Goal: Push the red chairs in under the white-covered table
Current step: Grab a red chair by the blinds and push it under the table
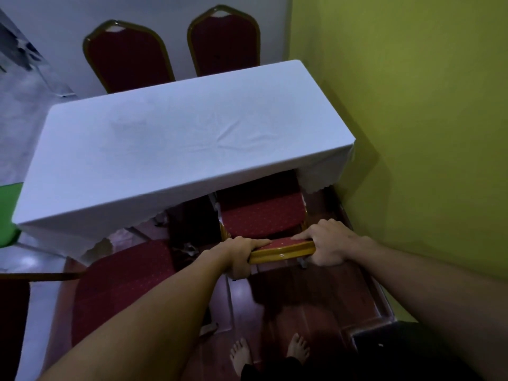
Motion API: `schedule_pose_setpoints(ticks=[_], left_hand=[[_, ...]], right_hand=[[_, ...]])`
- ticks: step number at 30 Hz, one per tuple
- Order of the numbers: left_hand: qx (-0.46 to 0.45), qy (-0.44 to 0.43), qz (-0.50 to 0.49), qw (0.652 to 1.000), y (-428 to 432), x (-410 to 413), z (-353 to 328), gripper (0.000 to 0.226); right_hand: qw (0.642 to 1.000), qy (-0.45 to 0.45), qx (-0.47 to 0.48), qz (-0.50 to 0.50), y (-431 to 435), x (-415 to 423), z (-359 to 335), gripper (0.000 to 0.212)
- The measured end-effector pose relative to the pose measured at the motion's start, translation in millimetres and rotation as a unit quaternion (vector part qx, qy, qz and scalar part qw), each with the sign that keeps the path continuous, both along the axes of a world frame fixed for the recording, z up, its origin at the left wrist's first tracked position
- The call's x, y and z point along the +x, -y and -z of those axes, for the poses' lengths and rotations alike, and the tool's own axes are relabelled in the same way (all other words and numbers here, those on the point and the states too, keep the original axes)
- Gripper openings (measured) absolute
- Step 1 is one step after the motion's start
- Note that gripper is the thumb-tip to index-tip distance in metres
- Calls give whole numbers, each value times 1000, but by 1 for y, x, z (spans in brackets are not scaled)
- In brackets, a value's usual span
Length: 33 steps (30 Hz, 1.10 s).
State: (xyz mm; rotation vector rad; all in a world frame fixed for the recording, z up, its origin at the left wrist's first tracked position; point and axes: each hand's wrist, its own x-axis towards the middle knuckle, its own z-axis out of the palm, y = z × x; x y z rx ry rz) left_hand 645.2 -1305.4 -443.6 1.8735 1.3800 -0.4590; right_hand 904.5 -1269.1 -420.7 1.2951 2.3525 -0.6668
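Both your hands clamp the gold top rail of one red chair (264,215): left hand (242,255), right hand (327,242), fingers wrapped over it. Its seat sits partly under the white-covered table (176,138) at 5 o'clock; a second chair (123,281) stands out at 7 o'clock.

Just right of my right grip (327,243) the green wall (412,133) crowds in; ahead, the desk (176,138) edge overhangs; another red chair (123,287) blocks my left grip (242,257).
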Motion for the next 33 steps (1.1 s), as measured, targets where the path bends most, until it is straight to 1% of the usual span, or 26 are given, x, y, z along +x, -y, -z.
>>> schedule_pose_setpoints(ticks=[2, 6, 8, 14, 19, 26, 30, 33], left_hand=[[-17, 10, -8, 1000, -1, -1, 0, 98], [-26, 22, -16, 999, -1, 0, -3, 96], [-30, 21, -21, 999, 0, 1, -2, 98], [-4, 26, -45, 999, 7, 6, -5, 92], [-3, 46, -52, 998, 12, 17, -5, 90], [-5, 44, -55, 998, 8, 23, -5, 90], [-1, 36, -49, 998, 2, 26, -4, 92], [-13, 38, -53, 998, 2, 25, -2, 92]], right_hand=[[1000, -10, 0, -9, -1, 2, 2, 72], [1000, -25, -1, -13, -1, 3, 4, 90], [1000, -28, 0, -13, 0, 3, 4, 93], [999, -37, 14, -21, 3, 6, 3, 81], [999, -37, 25, -21, 3, 15, 5, 69], [998, -46, 32, -35, -7, 20, 9, 78], [997, -41, 43, -53, -14, 25, 10, 77], [996, -45, 46, -54, -12, 26, 12, 81]])
